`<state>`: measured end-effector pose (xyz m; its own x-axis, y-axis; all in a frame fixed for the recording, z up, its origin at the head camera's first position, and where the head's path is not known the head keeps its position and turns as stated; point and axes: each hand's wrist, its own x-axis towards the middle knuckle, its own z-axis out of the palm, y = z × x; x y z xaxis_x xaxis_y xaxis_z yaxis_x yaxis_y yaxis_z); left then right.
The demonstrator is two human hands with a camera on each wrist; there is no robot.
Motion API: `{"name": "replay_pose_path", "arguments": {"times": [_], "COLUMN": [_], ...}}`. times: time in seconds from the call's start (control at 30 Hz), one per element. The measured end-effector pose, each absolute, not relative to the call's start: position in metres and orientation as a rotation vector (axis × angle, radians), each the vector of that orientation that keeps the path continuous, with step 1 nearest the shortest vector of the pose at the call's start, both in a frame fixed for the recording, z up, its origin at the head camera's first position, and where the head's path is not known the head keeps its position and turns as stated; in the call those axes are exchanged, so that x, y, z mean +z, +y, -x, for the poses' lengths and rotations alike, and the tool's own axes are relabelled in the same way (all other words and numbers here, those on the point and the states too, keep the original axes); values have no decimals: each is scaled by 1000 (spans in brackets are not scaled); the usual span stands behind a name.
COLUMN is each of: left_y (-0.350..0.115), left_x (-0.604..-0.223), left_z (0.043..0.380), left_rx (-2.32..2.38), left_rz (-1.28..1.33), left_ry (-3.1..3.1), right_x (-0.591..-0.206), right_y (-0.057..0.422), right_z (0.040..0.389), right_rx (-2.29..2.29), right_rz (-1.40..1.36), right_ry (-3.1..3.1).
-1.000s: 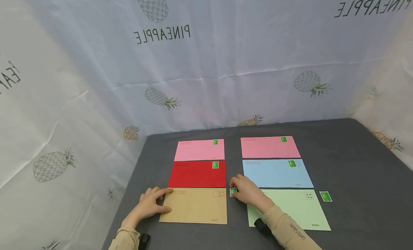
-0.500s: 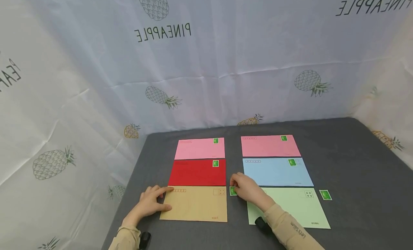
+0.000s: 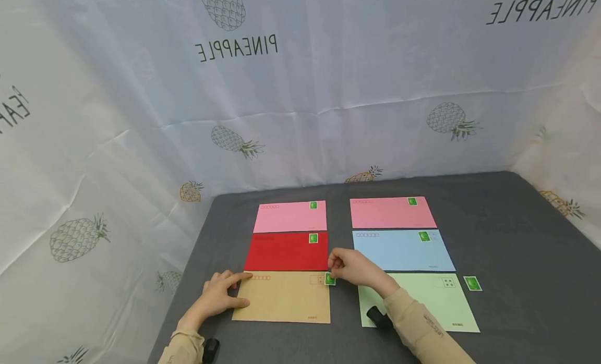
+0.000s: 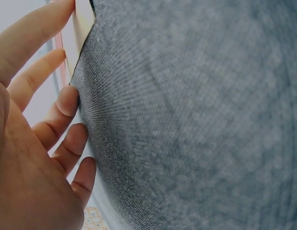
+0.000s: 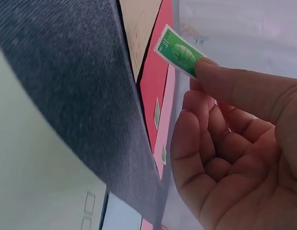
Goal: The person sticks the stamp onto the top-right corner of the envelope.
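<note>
A green postage stamp with a white perforated edge [image 5: 179, 50] is pinched between the thumb and a finger of my right hand [image 3: 354, 267]. In the head view this stamp overlaps the upper right corner of the tan envelope [image 3: 281, 301], near its printed stamp box. In the right wrist view it is raised off the surface. My left hand [image 3: 216, 296] rests at the tan envelope's left edge, thumb and index finger spread over it. The left wrist view shows the left fingers [image 4: 67, 103] touching the envelope's edge, holding nothing between them.
Behind the tan envelope lie a red envelope [image 3: 286, 254] and a pink one [image 3: 288, 218], both stamped. The right column holds stamped pink [image 3: 389, 215] and blue [image 3: 399, 254] envelopes and a green envelope [image 3: 422, 306] without one. Another loose stamp [image 3: 472, 283] lies to its right.
My right hand has moved left with the stamp, from the dark gap between the columns to the tan envelope's right corner. The left hand has stayed in place.
</note>
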<state>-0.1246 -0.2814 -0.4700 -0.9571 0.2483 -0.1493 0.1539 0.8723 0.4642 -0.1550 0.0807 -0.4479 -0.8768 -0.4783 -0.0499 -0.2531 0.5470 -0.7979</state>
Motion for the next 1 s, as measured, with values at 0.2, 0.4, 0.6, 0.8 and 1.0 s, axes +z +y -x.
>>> {"name": "replay_pose_path", "arguments": {"times": [0.2,0.4,0.6,0.8,1.0], "left_y": [-282,-283,-282,-282,-282], "left_x": [-472,-472,-471,-471,-470], "left_z": [125,128,130,127,126], "left_rx": [684,687,660,663,668], "left_rz": [-295,-287,-286,-303,-288], "left_ry": [2832,2829,2841,2842,2837], "right_x": [-454,-460,-464,-469,-470], "right_y": [66,52,43,36,30], "right_z": [160,165,166,163,164], "right_rx": [-1256,-1245,-1211,-1152,-1138], "right_rz": [618,608,630,613,613], "right_ry": [2520,2553,2587,2617,2652]}}
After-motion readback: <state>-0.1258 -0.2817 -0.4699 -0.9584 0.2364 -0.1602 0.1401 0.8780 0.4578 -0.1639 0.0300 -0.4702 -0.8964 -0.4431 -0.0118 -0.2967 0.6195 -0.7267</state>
